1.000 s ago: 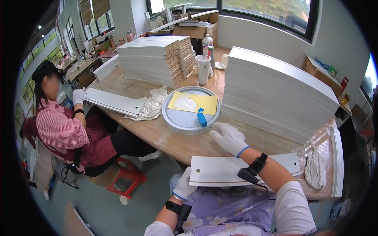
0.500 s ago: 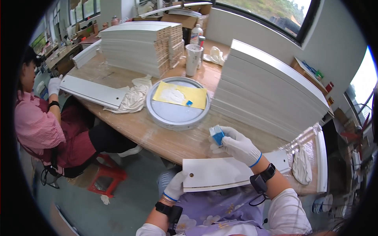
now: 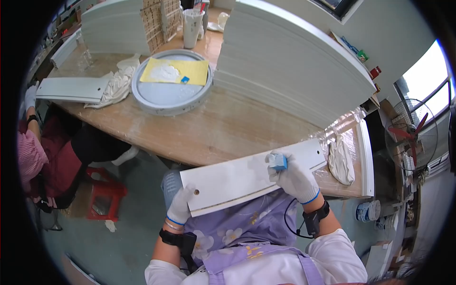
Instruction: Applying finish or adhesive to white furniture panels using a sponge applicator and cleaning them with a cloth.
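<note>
A long white board (image 3: 232, 177) with a dark hole near each end lies slanted in front of me, its right end over the table edge. My left hand (image 3: 179, 205), in a white glove, grips its left end beside the hole. In my gloved right hand (image 3: 298, 181), closed above the board's right half, is a small blue block (image 3: 279, 162) with whitish stuff on its face. Farther off, a round grey lid (image 3: 147, 97) carries a yellow sheet (image 3: 195, 71) with white paste and a small blue piece (image 3: 185, 80).
Tall stacks of white boards (image 3: 285, 66) stand at the back right and back left (image 3: 114, 28). A crumpled cloth (image 3: 118, 88) lies left of the lid, a white glove (image 3: 340, 161) at the right. A co-worker (image 3: 52, 147) sits at left near a red stool (image 3: 105, 192).
My right hand, holding the blue block, has moved from beyond the board to over its right part. The board now tilts up to the right. My view has turned down and rightward.
</note>
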Motion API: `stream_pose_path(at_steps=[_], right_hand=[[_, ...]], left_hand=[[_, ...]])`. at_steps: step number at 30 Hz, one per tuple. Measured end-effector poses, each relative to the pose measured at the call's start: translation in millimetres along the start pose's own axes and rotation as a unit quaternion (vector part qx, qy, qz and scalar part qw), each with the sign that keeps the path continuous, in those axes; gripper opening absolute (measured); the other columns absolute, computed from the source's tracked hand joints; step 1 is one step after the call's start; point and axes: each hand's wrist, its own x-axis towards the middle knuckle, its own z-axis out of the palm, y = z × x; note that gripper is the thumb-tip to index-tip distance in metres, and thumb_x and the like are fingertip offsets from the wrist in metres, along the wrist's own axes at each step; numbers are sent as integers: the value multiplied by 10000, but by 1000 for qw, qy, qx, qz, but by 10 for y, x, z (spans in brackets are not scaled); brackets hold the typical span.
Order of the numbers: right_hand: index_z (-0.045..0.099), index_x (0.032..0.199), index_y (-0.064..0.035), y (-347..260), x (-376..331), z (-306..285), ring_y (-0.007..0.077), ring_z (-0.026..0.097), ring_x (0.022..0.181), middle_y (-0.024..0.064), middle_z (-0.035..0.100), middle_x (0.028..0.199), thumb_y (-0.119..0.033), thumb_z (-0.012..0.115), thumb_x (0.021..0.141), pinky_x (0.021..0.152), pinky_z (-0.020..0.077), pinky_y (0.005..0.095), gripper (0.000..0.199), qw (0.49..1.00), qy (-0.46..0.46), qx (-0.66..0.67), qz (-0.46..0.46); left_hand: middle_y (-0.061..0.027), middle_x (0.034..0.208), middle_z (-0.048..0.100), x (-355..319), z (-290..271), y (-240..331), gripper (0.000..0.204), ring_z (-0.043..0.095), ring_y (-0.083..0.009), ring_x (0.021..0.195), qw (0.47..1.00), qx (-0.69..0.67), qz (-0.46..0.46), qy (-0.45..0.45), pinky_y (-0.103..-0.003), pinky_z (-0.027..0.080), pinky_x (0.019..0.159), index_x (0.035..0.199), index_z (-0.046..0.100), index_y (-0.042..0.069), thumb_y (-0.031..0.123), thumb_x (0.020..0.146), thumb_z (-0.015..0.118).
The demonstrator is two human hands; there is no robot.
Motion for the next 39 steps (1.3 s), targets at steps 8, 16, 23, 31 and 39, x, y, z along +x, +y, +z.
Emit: stream_pose_path(at_steps=[8,16,23,31,39], right_hand=[[589,1157,25,-2,-280,-267,178,603,991,125,626,1129,-303,536,1031,851,511,322,356,986,140,90,4],[399,1414,61,85,-564,-394,187,625,992,177,622,1174,-228,568,1015,845,522,310,521,970,165,174,-49],[311,1466,72,150,-563,-285,193,663,816,165,655,1084,-173,566,1003,703,544,278,582,986,130,102,34],[399,1446,27,-71,-468,60,183,650,939,129,649,1133,-110,659,915,809,534,294,606,949,197,-230,82],[558,1364,-66,-71,-260,220,240,650,972,112,651,1127,20,700,763,842,517,327,624,747,26,-664,-37]], left_hand=[[-139,1293,602,52,74,29,562,601,-217,1171,1000,5,-4,-8,-341,481,994,1388,457,-45,359,1007,545],[-115,1293,606,71,-21,-19,536,600,-216,1180,1000,-16,-8,7,-349,482,1005,1371,483,-26,348,996,563],[-114,1284,613,66,-106,-60,502,604,-215,1172,999,-33,-14,6,-348,485,1002,1352,503,-24,332,1001,551],[-103,1284,603,51,-60,-38,483,605,-200,1155,999,-33,-26,28,-330,482,989,1378,464,-28,289,1019,523],[-105,1266,598,24,-94,-23,533,597,-186,1151,999,-23,-30,3,-319,483,972,1400,436,-37,310,1008,540]])
